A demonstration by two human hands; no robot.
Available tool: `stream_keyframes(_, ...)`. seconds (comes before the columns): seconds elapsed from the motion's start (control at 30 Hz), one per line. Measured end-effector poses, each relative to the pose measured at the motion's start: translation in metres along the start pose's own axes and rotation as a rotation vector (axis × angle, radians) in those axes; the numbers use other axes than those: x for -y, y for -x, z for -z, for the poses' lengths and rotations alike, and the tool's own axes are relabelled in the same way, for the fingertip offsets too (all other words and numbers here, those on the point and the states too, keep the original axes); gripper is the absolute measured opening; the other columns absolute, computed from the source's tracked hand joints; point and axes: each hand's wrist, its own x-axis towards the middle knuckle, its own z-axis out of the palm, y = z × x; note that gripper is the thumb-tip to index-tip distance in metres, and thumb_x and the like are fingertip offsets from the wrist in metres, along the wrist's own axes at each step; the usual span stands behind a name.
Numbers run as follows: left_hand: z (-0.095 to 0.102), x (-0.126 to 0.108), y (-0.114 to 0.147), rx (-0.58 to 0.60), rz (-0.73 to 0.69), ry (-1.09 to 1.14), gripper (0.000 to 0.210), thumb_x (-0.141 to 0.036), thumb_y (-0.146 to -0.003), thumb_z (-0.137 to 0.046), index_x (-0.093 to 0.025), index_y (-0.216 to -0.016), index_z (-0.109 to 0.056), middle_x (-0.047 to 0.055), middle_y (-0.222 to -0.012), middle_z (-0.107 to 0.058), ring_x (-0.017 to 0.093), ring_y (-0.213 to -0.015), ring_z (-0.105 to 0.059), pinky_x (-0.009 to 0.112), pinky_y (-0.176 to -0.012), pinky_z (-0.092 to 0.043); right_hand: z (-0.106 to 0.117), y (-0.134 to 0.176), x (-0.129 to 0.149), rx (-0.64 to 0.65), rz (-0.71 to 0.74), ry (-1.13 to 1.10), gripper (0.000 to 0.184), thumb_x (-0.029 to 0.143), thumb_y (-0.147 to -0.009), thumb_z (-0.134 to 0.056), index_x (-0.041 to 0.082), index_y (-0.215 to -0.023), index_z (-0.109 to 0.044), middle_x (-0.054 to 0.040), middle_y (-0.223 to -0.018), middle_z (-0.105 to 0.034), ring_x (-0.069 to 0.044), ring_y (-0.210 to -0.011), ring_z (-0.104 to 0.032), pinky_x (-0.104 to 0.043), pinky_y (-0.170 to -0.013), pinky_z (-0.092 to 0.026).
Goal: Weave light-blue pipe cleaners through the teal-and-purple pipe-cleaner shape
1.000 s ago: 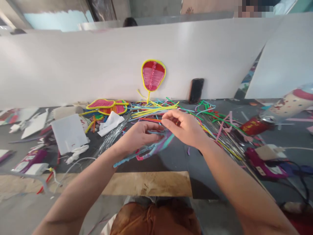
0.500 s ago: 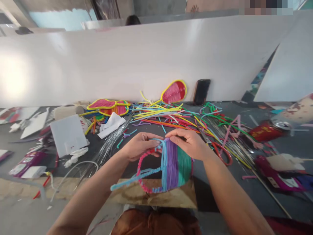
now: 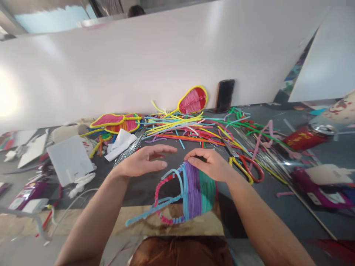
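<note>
Covering the dark table (image 3: 277,192) is a spread of loose pipe cleaners (image 3: 183,129). Near its front edge, the right hand (image 3: 210,166) pinches the top of a woven pipe-cleaner fan (image 3: 194,192) (purple, teal, blue), while the left hand (image 3: 144,162) hovers just beside it, fingers spread, holding nothing.

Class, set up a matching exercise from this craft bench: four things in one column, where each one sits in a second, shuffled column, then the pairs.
Things:
1. woven fan
2. scissors
3. phone
4. red can

Places:
A. leaning upright against the white board
B. lying on its side at the far right
C. under the right hand, which holds its top edge
D. flat on the table just right of that hand

Pairs: 1-C, 2-D, 3-A, 4-B
</note>
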Motion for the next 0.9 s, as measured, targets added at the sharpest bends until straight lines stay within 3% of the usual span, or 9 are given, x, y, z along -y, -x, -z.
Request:
stream_keyframes(0.23, -0.017, -0.028, -0.001, 0.027, 0.061, -0.391, 0.032, -0.04, -0.071, -0.069, -0.022, -0.098, -0.068, 0.0, -0.091, -0.071, 0.017, -0.081, -0.063, 0.024, -0.073, -0.046, -0.003, 0.0, 0.003, 0.008, 0.005, -0.024, 0.017, 0.026, -0.087, -0.052, 0.018, -0.09, -0.067, -0.0007, -0.083, -0.068, -0.013, -0.077, -0.06, -0.024, -0.069, -0.045)
stream_keyframes(0.4, -0.022, -0.019, 0.001, 0.056, 0.127, -0.19, 0.021, -0.038, -0.077, -0.063, -0.018, -0.08, -0.069, 0.0, -0.071, -0.068, 0.013, -0.065, -0.06, 0.021, -0.063, -0.045, -0.004, -0.001, 0.002, 0.04, 0.022, -0.06, 0.016, 0.023, -0.086, -0.052, 0.018, -0.09, -0.067, -0.0012, -0.086, -0.069, -0.014, -0.078, -0.062, -0.024, -0.07, -0.045)
stream_keyframes(0.57, -0.032, -0.001, -0.003, -0.089, 0.128, -0.002, 0.025, -0.04, -0.075, -0.066, -0.014, -0.076, -0.066, 0.003, -0.07, -0.064, 0.012, -0.063, -0.055, 0.022, -0.058, -0.043, -0.005, -0.004, -0.003, 0.047, 0.039, -0.086, 0.016, 0.024, -0.087, -0.052, 0.018, -0.09, -0.066, -0.0014, -0.086, -0.069, -0.014, -0.079, -0.062, -0.024, -0.071, -0.045)
stream_keyframes(0.9, -0.061, 0.034, -0.011, -0.307, 0.085, 0.387, 0.035, -0.047, -0.071, -0.069, -0.013, -0.071, -0.058, -0.002, -0.061, -0.049, 0.008, -0.055, -0.038, 0.021, -0.053, -0.032, -0.007, -0.007, -0.015, 0.078, 0.009, -0.105, 0.018, 0.026, -0.088, -0.05, 0.019, -0.092, -0.066, -0.0011, -0.088, -0.068, -0.013, -0.079, -0.061, -0.024, -0.071, -0.044)
